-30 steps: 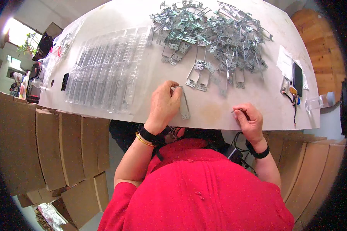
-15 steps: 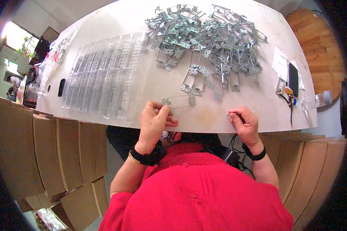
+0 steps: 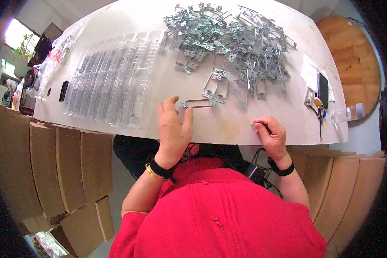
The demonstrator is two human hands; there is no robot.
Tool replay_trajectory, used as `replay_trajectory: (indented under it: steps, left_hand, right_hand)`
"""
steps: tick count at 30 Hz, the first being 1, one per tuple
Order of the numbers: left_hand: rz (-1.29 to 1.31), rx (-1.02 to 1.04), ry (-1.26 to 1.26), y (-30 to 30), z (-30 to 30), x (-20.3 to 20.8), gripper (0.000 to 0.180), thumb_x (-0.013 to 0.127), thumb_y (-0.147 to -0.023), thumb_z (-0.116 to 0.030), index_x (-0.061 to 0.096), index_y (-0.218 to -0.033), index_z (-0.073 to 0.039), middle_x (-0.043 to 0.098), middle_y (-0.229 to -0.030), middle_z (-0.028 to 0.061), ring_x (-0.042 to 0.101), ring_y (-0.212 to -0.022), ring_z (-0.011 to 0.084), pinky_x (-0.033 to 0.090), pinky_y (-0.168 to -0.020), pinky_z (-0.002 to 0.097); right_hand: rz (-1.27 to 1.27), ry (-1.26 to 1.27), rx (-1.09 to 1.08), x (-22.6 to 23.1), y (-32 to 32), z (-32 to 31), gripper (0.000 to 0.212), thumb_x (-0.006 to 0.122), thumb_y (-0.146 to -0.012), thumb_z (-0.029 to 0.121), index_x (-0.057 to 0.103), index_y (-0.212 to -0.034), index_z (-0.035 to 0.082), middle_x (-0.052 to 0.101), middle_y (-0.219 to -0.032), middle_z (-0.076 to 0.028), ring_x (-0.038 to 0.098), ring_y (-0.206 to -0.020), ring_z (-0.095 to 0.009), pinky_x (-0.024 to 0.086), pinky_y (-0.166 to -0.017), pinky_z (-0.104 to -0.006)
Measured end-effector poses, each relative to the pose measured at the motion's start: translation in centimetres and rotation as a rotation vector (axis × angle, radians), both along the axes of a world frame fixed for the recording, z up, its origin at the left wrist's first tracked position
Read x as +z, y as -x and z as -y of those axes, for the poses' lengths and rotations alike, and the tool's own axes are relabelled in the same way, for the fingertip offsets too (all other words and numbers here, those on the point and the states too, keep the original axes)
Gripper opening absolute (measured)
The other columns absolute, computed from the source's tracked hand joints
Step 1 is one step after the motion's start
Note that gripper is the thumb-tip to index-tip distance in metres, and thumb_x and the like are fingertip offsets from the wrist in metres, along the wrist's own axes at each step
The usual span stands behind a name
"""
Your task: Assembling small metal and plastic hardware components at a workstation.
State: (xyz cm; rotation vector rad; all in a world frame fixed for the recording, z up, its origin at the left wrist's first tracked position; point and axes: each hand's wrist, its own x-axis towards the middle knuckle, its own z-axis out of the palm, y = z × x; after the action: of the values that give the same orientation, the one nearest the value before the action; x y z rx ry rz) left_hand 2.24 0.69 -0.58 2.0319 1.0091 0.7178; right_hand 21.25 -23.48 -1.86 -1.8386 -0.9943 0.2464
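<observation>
A single narrow metal bracket frame [image 3: 198, 103], with small plates at both ends, lies on the near part of the table. Beside its left end is my left hand [image 3: 173, 129], thumb and fingers spread apart; whether a fingertip touches the frame is hard to tell. My right hand [image 3: 272, 134] hovers at the table's front edge, farther right, with its fingers curled and pinched together. A small dark thing shows between them, too hidden to name. Beyond both hands spreads a large tangled pile of similar metal bracket frames [image 3: 228, 38].
Clear plastic trays [image 3: 112, 81] cover the left part of the white table [image 3: 167, 86]. At the right lie a dark phone [image 3: 323, 90] on white paper, a cable [image 3: 320, 120] and a clear bottle [image 3: 348, 113]. Cardboard boxes [image 3: 69, 163] stand below the table's edge.
My left hand has let go of the bracket frame and spread its fingers. The frame now lies a little farther away on the table. My right hand stays pinched in nearly the same place.
</observation>
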Motion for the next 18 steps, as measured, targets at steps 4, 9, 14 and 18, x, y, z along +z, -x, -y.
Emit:
replay_trajectory:
  steps: [4,9,14,18]
  left_hand:
    - [-0.033,-0.134,-0.397,-0.8,-0.2,-1.3,0.044,0.067,-0.099,-0.019,0.058,-0.134,0.006,0.062,-0.132,0.0274,0.059,-0.117,0.0423,0.047,-0.104,0.0479]
    - [-0.077,-0.166,-0.449,-0.7,0.0,-2.6,0.032,0.060,-0.103,-0.017,0.065,-0.128,0.003,0.065,-0.131,0.0228,0.058,-0.120,0.0429,0.043,-0.108,0.0490]
    - [-0.002,-0.194,-0.395,-0.4,-0.1,-2.6,0.021,0.064,-0.100,-0.012,0.074,-0.117,-0.006,0.068,-0.128,0.0197,0.059,-0.119,0.0399,0.043,-0.107,0.0467]
    - [0.033,-0.283,-0.380,0.5,0.2,-2.4,0.018,0.067,-0.097,-0.008,0.075,-0.113,-0.007,0.068,-0.127,0.0189,0.060,-0.119,0.0389,0.044,-0.106,0.0464]
  right_hand:
    - [0.031,-0.004,0.012,-0.1,0.0,0.0,0.008,0.072,-0.098,0.006,0.074,-0.106,0.004,0.069,-0.089,-0.006,0.065,-0.074,-0.015,0.052,-0.068,-0.0290]
    - [0.034,0.013,-0.001,0.2,0.4,-0.3,0.011,0.072,-0.099,0.006,0.075,-0.109,0.004,0.068,-0.088,-0.005,0.064,-0.072,-0.013,0.052,-0.067,-0.0276]
    - [-0.016,0.035,-0.021,0.1,0.5,-0.1,0.012,0.071,-0.100,0.007,0.075,-0.111,0.004,0.070,-0.088,-0.003,0.065,-0.074,-0.011,0.052,-0.068,-0.0257]
    - [-0.227,0.013,-0.117,0.2,1.4,-0.6,0.011,0.070,-0.101,0.007,0.075,-0.111,0.004,0.072,-0.092,-0.002,0.065,-0.076,-0.010,0.053,-0.069,-0.0247]
